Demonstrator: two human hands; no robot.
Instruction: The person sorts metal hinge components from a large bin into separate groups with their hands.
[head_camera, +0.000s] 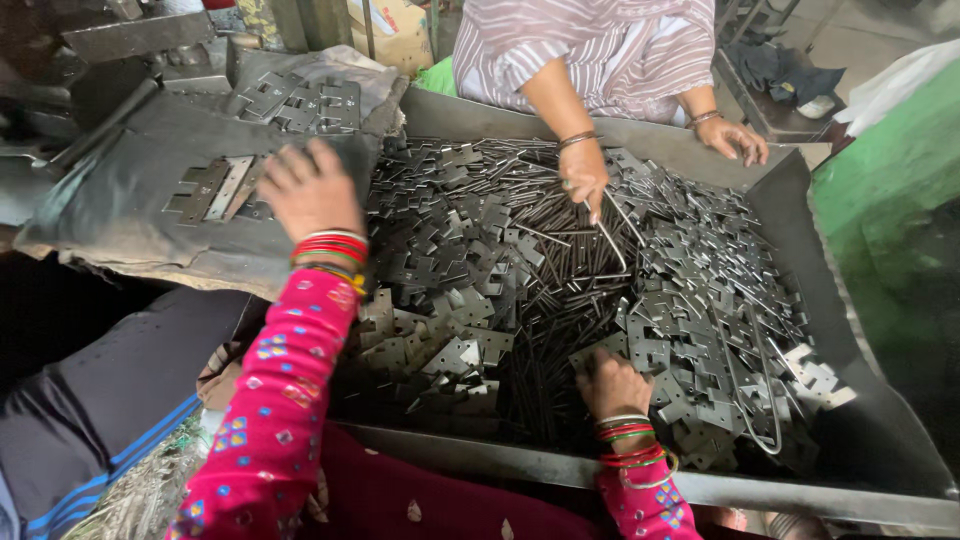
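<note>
Left hand (308, 188) spread flat on dark cloth (120, 200), right hand (612, 385) clutching metal plates (450, 260), brown carton (395, 25) behind.

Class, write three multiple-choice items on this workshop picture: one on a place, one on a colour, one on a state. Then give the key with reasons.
1. Where is the wearer's right hand?
A. Among the metal plates in the tray
B. On the dark cloth
C. On the floor

2. What colour are the wearer's sleeves?
A. Green
B. Pink, patterned
C. White

3. What is the co-worker's nearer hand doing?
A. Resting flat, holding nothing
B. Holding thin metal rods
C. Lifting a box

Key: 1 A, its fingers are buried in the plates inside the tray. 2 B, both sleeves are pink with small coloured marks. 3 B, rods run out from its fingers. The wearer's left hand lies on the dark cloth, beside hinge plates there.
</note>
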